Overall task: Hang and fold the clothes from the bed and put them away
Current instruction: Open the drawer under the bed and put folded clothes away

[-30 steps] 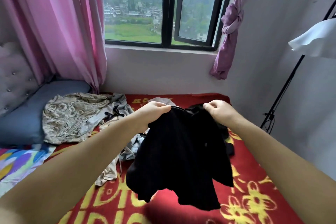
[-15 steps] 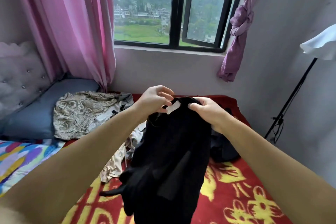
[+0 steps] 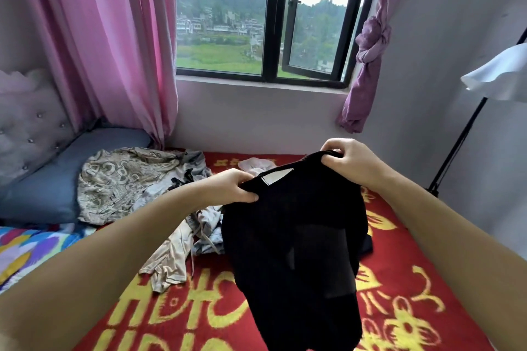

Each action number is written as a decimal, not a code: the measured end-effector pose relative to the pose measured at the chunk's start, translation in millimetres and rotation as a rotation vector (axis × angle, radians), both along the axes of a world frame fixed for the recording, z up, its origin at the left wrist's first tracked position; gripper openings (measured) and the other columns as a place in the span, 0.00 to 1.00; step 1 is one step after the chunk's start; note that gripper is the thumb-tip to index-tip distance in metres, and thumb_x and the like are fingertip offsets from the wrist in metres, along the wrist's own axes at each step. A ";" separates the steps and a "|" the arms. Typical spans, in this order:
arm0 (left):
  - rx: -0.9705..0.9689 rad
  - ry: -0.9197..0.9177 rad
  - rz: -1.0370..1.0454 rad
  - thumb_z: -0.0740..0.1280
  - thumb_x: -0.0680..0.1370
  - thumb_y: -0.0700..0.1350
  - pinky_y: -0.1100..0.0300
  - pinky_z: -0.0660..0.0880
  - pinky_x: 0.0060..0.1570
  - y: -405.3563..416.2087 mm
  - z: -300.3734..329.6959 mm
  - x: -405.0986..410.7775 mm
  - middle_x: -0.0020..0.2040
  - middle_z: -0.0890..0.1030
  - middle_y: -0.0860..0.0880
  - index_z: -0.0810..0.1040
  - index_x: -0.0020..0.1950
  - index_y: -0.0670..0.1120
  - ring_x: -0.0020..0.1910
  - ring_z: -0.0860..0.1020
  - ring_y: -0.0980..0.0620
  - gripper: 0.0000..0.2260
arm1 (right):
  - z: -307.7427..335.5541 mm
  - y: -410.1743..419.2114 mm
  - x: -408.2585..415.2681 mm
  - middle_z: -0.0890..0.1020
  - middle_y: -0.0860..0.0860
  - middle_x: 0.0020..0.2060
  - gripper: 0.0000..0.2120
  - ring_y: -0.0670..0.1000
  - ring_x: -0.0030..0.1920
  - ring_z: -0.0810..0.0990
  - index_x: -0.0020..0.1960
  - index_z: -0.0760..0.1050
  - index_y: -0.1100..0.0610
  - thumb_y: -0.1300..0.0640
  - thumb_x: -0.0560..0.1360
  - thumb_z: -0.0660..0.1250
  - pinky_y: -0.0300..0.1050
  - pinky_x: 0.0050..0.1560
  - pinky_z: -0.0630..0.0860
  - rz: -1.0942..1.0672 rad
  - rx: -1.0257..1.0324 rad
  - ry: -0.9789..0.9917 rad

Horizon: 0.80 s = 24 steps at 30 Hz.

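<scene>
Black-framed window (image 3: 268, 25), pink curtains (image 3: 114, 45), grey walls (image 3: 256, 114).

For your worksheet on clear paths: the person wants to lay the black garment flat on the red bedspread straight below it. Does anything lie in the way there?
Nothing visible does. The black garment, gripped by the left hand and right hand, hangs over bare red bedspread. The pile of light clothes lies just beside it on the left.

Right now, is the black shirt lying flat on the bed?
No, both the left hand and right hand hold the black shirt up above the bed.
</scene>
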<state>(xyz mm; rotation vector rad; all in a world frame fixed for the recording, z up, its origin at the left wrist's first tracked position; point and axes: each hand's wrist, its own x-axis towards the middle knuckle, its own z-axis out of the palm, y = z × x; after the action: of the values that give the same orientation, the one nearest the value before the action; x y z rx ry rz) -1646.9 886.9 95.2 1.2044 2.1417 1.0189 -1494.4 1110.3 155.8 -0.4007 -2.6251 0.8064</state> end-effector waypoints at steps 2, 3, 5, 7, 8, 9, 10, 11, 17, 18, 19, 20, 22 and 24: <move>-0.162 0.274 0.039 0.70 0.74 0.48 0.71 0.68 0.31 5.1 4.6 -2.9 0.27 0.77 0.60 0.78 0.33 0.53 0.29 0.75 0.63 0.09 | -3.6 3.8 0.2 0.80 0.44 0.33 0.08 0.41 0.34 0.77 0.37 0.77 0.49 0.59 0.72 0.65 0.28 0.33 0.69 -0.037 0.060 0.052; -0.189 0.375 0.078 0.70 0.74 0.49 0.69 0.67 0.30 7.7 6.1 -4.4 0.26 0.75 0.59 0.77 0.31 0.53 0.28 0.74 0.62 0.12 | -5.7 6.3 -0.3 0.79 0.46 0.33 0.09 0.43 0.35 0.77 0.36 0.76 0.51 0.62 0.72 0.64 0.29 0.33 0.69 -0.062 0.114 0.060; -0.145 0.464 0.151 0.69 0.76 0.49 0.66 0.64 0.28 10.3 8.8 -5.9 0.24 0.71 0.57 0.73 0.27 0.53 0.25 0.70 0.60 0.16 | -10.6 12.7 -1.6 0.78 0.49 0.35 0.11 0.50 0.38 0.77 0.38 0.76 0.54 0.68 0.71 0.61 0.38 0.38 0.72 -0.125 0.244 0.037; -0.006 0.362 0.231 0.68 0.77 0.46 0.65 0.61 0.26 9.1 11.0 -10.1 0.22 0.66 0.56 0.72 0.28 0.49 0.23 0.65 0.59 0.17 | -15.5 22.3 -0.9 0.77 0.52 0.37 0.12 0.55 0.40 0.76 0.40 0.74 0.55 0.70 0.69 0.59 0.45 0.39 0.73 -0.202 0.336 -0.048; 0.074 0.258 0.259 0.67 0.77 0.44 0.64 0.60 0.25 6.8 13.2 -13.0 0.23 0.66 0.56 0.72 0.29 0.47 0.23 0.64 0.58 0.15 | -16.9 28.5 0.3 0.76 0.52 0.36 0.12 0.56 0.40 0.75 0.39 0.73 0.55 0.70 0.69 0.58 0.44 0.38 0.71 -0.239 0.339 -0.091; 0.142 0.159 0.278 0.68 0.77 0.42 0.62 0.60 0.26 3.8 15.8 -15.2 0.26 0.66 0.53 0.72 0.32 0.46 0.24 0.64 0.57 0.13 | -18.2 34.9 1.0 0.76 0.52 0.34 0.12 0.55 0.38 0.75 0.38 0.73 0.55 0.70 0.68 0.59 0.43 0.35 0.69 -0.267 0.304 -0.124; 0.191 0.089 0.292 0.68 0.76 0.41 0.62 0.60 0.26 0.5 18.2 -17.5 0.28 0.66 0.51 0.72 0.33 0.45 0.26 0.64 0.56 0.12 | -18.5 40.9 1.2 0.76 0.51 0.31 0.12 0.53 0.36 0.74 0.35 0.74 0.55 0.70 0.68 0.59 0.42 0.33 0.67 -0.282 0.213 -0.129; 0.224 0.052 0.309 0.69 0.76 0.41 0.62 0.60 0.25 -2.6 20.0 -19.8 0.28 0.67 0.50 0.71 0.34 0.44 0.26 0.65 0.56 0.12 | -18.3 45.7 0.9 0.75 0.50 0.28 0.12 0.52 0.33 0.72 0.33 0.74 0.55 0.69 0.68 0.59 0.41 0.32 0.66 -0.279 0.069 -0.107; 0.361 -0.171 0.261 0.73 0.74 0.46 0.69 0.71 0.28 -29.4 30.1 -28.7 0.30 0.77 0.53 0.77 0.38 0.45 0.28 0.74 0.57 0.08 | -6.9 33.8 2.7 0.76 0.49 0.27 0.19 0.47 0.26 0.75 0.31 0.78 0.52 0.68 0.72 0.57 0.35 0.26 0.70 0.030 -0.682 0.012; 0.307 -0.208 0.195 0.74 0.72 0.49 0.67 0.72 0.30 -36.9 34.7 -31.1 0.32 0.78 0.52 0.79 0.39 0.45 0.30 0.75 0.56 0.09 | -1.7 33.7 6.2 0.79 0.50 0.31 0.15 0.47 0.29 0.78 0.34 0.80 0.52 0.65 0.73 0.61 0.36 0.28 0.73 0.134 -0.715 -0.016; 0.226 -0.213 0.130 0.74 0.71 0.53 0.66 0.72 0.30 -45.0 40.5 -34.2 0.34 0.78 0.51 0.80 0.40 0.45 0.31 0.75 0.55 0.12 | 4.4 36.1 9.8 0.81 0.51 0.35 0.07 0.47 0.33 0.80 0.40 0.81 0.54 0.60 0.74 0.66 0.37 0.31 0.76 0.267 -0.731 -0.082; 0.145 -0.199 0.076 0.75 0.69 0.56 0.66 0.71 0.30 -53.3 46.2 -38.2 0.34 0.77 0.51 0.80 0.41 0.45 0.31 0.75 0.56 0.15 | 11.7 38.1 14.5 0.82 0.52 0.40 0.04 0.47 0.38 0.82 0.46 0.81 0.56 0.57 0.73 0.69 0.38 0.35 0.77 0.401 -0.736 -0.183; 0.065 -0.209 -0.005 0.76 0.66 0.59 0.67 0.71 0.29 -67.8 56.8 -47.0 0.33 0.75 0.52 0.80 0.40 0.47 0.30 0.74 0.57 0.17 | 22.7 46.5 21.9 0.83 0.53 0.46 0.12 0.50 0.44 0.83 0.54 0.79 0.60 0.59 0.72 0.71 0.40 0.42 0.79 0.581 -0.689 -0.425; 0.067 -0.293 -0.043 0.78 0.65 0.58 0.67 0.73 0.31 -78.6 63.0 -56.2 0.35 0.75 0.51 0.79 0.42 0.46 0.31 0.75 0.57 0.18 | 28.4 51.0 25.7 0.83 0.56 0.48 0.14 0.53 0.47 0.83 0.58 0.77 0.63 0.63 0.73 0.70 0.43 0.46 0.80 0.663 -0.644 -0.559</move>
<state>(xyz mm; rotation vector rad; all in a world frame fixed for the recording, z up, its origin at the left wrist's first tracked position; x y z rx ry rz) -1703.2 808.2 158.2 1.0524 1.8614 1.1776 -1468.7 1161.3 184.2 0.1475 -2.9642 2.0291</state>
